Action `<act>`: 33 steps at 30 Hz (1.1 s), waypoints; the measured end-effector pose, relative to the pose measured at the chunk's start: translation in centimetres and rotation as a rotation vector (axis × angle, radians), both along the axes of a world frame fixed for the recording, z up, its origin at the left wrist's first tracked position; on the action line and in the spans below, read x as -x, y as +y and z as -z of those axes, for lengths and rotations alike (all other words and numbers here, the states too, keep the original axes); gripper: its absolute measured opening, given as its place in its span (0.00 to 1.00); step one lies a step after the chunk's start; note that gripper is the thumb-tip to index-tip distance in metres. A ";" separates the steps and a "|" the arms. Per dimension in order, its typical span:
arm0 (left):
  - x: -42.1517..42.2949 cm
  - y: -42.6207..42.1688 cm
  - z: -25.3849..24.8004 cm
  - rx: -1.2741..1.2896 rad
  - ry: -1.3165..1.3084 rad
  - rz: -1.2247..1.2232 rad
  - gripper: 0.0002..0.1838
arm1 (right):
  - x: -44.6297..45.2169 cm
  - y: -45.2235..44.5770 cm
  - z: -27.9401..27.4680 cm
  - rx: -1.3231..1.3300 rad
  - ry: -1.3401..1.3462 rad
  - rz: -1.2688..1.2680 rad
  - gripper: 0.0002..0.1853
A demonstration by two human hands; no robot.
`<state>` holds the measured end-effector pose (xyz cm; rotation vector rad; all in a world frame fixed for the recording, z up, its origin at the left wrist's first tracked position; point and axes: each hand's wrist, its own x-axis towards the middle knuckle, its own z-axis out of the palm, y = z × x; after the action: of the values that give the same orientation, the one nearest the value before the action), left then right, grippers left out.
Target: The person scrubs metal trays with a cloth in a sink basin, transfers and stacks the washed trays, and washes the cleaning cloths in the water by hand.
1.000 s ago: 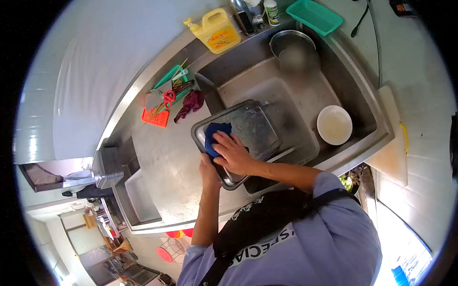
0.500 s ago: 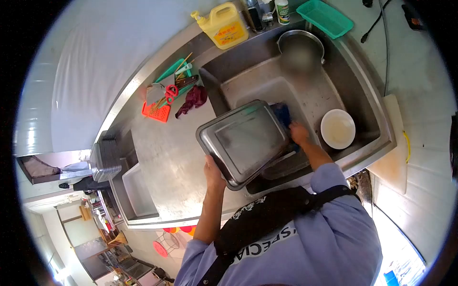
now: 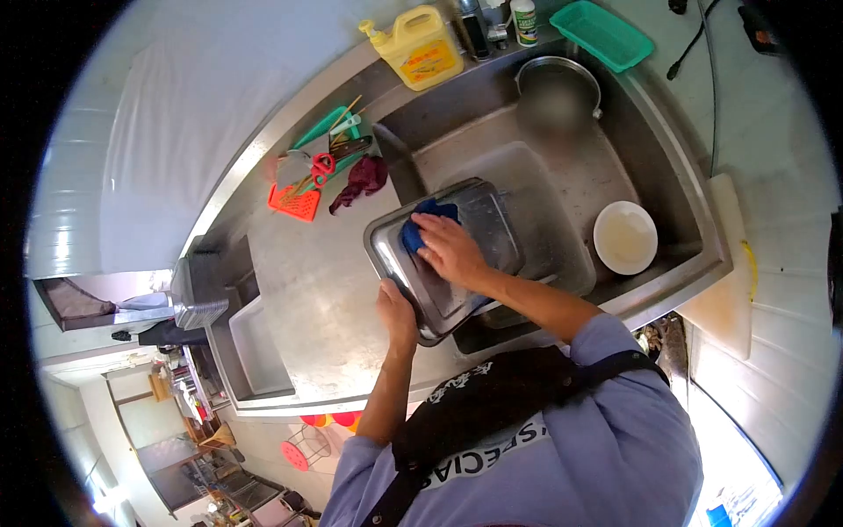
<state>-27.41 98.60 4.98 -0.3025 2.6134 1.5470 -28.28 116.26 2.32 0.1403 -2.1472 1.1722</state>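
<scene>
A rectangular metal tray point(image 3: 492, 230) is tilted over the left edge of the sink, its flat underside facing up. My left hand point(image 3: 397, 314) grips the tray's near left rim, thumb on the outside. On the tray's upper left part, my right hand point(image 3: 452, 253) presses a dark blue cloth point(image 3: 430, 213) against the metal. The right fingers lie over the cloth and hide part of it. Below the tray, in the sink point(image 3: 492, 132), sits a large translucent tub point(image 3: 562, 250), partly covered by the tray and my right arm.
A white bowl point(image 3: 625, 237) and a round metal pot point(image 3: 559, 75) stand in the sink. A yellow jug point(image 3: 421, 53) and green basket point(image 3: 603, 33) line the back edge. Red scissors point(image 3: 323, 167), a maroon cloth point(image 3: 362, 183) and an orange basket point(image 3: 297, 204) lie on the left counter.
My right hand has moved with the blue cloth from beyond the tray's right edge onto its upturned underside, toward the left. My left hand keeps its hold on the rim.
</scene>
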 end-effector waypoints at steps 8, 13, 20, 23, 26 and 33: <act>-0.4 0.1 1.2 0.029 0.031 -0.023 0.26 | 4.2 6.0 12.1 0.119 -0.543 0.425 0.12; -0.2 0.5 2.3 0.086 0.028 0.033 0.26 | 1.6 2.7 8.8 0.038 -0.381 0.384 0.11; -0.9 -1.3 3.3 -0.023 -0.039 -0.025 0.29 | 1.8 3.5 8.1 0.033 -0.505 0.311 0.11; -1.4 -1.0 2.4 -0.109 -0.036 -0.005 0.29 | 1.6 8.7 13.8 0.051 -0.746 0.493 0.13; -1.3 -0.9 1.6 -0.220 -0.091 -0.074 0.28 | -1.9 11.7 17.8 0.006 -0.969 0.499 0.15; 1.4 -1.9 0.3 -0.400 -0.211 -0.062 0.26 | -7.0 11.5 21.7 0.425 -1.142 0.215 0.18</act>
<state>-28.76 96.74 4.68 -0.4827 2.0988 1.8919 -21.31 127.76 -19.38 -1.1745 -2.5991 1.7769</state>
